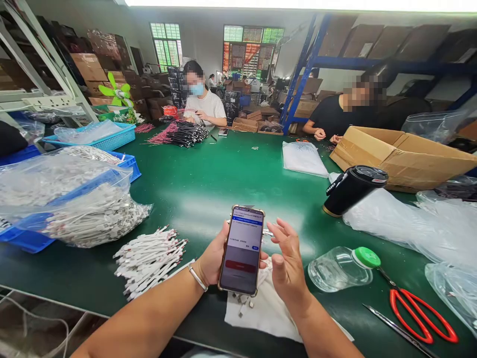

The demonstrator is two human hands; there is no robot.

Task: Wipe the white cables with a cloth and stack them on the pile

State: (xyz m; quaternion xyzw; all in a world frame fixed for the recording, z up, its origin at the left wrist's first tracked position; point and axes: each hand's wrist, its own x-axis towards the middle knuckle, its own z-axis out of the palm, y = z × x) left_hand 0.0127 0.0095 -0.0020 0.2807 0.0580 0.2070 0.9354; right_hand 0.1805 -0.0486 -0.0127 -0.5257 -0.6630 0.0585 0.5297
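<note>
My left hand (214, 253) grips a smartphone (240, 268) from its left side, fingertips showing at the right edge. Its screen is lit, with a dialog box in the upper half and a red button lower down. Just right of the phone, my right hand (286, 258) is raised with the fingers apart and nothing in it. Beneath the hands lies a white cloth (257, 318) with several small metallic pieces (244, 303) on it. A pile of white wire leads (151, 261) rests to the left of my left hand.
To the right lie a clear jar with green lid (341, 268), red-handled scissors (421, 313) and tweezers (395, 328). Behind them stand a black tumbler (356, 189) and a cardboard box (402, 154). Bagged leads (93, 219) sit left. Two people (204, 107) work across the green table (223, 169).
</note>
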